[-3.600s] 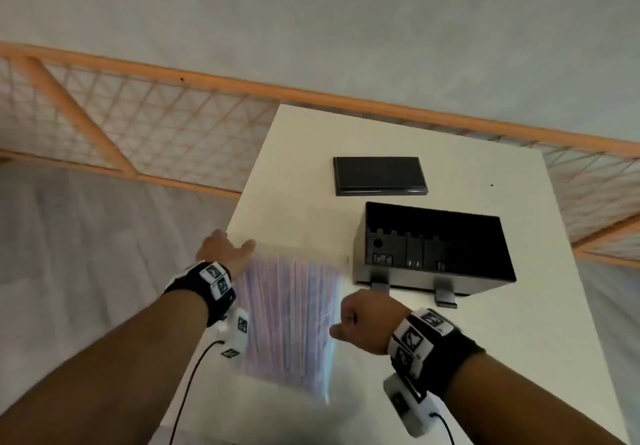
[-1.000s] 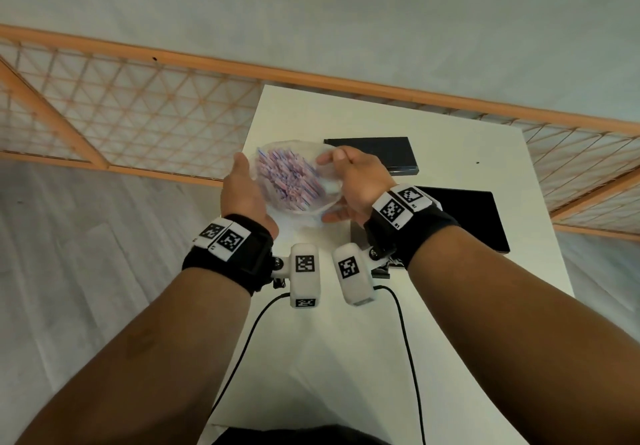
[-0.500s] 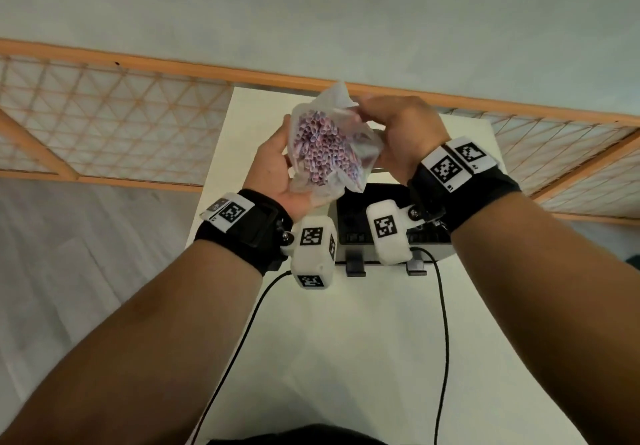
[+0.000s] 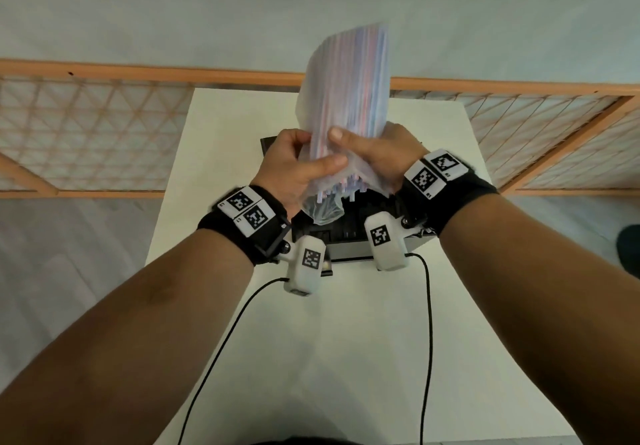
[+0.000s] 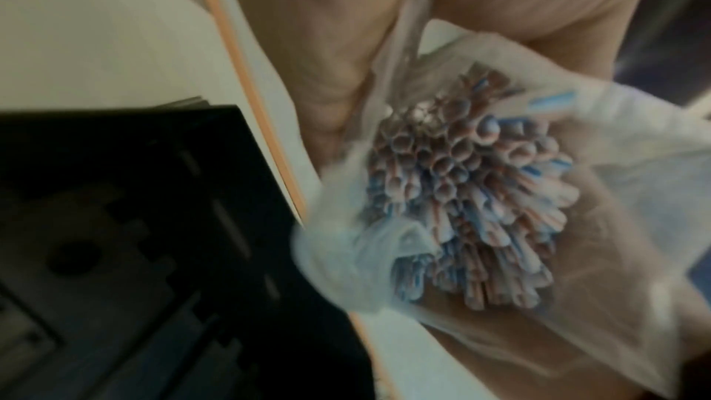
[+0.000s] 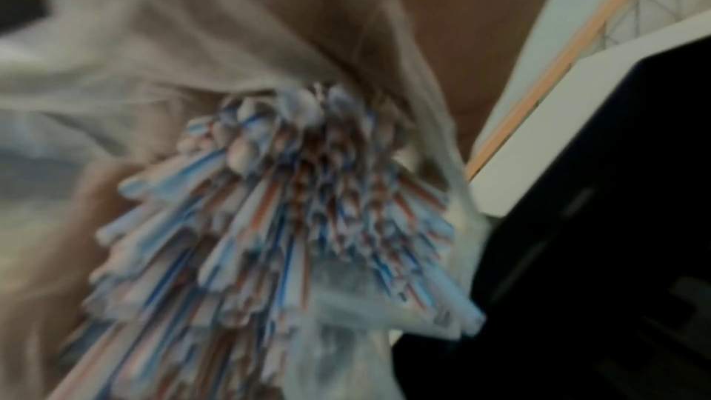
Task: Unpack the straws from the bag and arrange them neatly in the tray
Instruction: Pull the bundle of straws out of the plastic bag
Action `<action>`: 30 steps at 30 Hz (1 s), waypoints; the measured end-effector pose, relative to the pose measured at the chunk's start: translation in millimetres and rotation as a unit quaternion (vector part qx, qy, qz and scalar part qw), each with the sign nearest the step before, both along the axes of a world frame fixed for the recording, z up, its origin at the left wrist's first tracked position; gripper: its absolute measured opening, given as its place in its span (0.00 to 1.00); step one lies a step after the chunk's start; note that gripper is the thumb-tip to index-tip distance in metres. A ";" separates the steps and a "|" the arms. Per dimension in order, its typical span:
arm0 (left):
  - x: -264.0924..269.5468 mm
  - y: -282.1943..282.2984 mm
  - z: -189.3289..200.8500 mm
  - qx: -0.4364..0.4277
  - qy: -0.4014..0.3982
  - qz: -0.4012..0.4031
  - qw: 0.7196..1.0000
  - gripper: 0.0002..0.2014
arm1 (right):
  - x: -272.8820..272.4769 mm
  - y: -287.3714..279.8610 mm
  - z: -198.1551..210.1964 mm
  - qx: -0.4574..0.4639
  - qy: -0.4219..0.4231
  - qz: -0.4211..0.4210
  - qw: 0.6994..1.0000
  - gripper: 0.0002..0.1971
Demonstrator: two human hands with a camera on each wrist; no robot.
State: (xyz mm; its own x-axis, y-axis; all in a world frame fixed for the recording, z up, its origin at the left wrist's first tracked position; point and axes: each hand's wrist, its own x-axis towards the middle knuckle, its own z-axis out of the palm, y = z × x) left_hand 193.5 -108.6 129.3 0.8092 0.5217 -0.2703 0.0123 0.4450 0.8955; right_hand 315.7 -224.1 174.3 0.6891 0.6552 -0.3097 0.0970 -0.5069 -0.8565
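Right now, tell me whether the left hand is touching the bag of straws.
Touching. The head view shows the left hand gripping the bag near its lower end, thumb pressed across the plastic and fingers curled round its side, with no gap.

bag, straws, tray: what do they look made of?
Bag: thin clear plastic film, slightly frosted; it crumples and the stripes show through.
Straws: likely plastic, possibly paper; thin-walled hollow tubes, white with red and blue stripes.
Tray: probably moulded black plastic, matte; notched dividers inside, no glare.
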 end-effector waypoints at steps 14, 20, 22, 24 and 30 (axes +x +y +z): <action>-9.8 9.7 -32.5 0.281 0.075 -0.139 0.947 0.43 | -5.1 -29.6 -31.0 0.045 -0.138 0.087 0.986 0.50; -26.5 5.8 -30.6 0.252 0.038 -0.090 0.963 0.46 | -11.2 -38.4 -39.4 0.027 -0.169 0.092 0.981 0.50; -32.6 6.5 -33.1 0.236 0.026 -0.071 0.969 0.50 | -11.7 -43.5 -40.9 0.014 -0.167 0.086 0.982 0.45; -37.5 4.9 -37.8 0.229 0.032 -0.063 0.971 0.46 | -13.2 -45.4 -41.9 -0.012 -0.178 0.093 0.979 0.38; -48.6 -8.2 -36.8 0.242 0.050 -0.075 0.966 0.40 | -26.1 -48.0 -42.3 -0.034 -0.206 0.118 0.971 0.35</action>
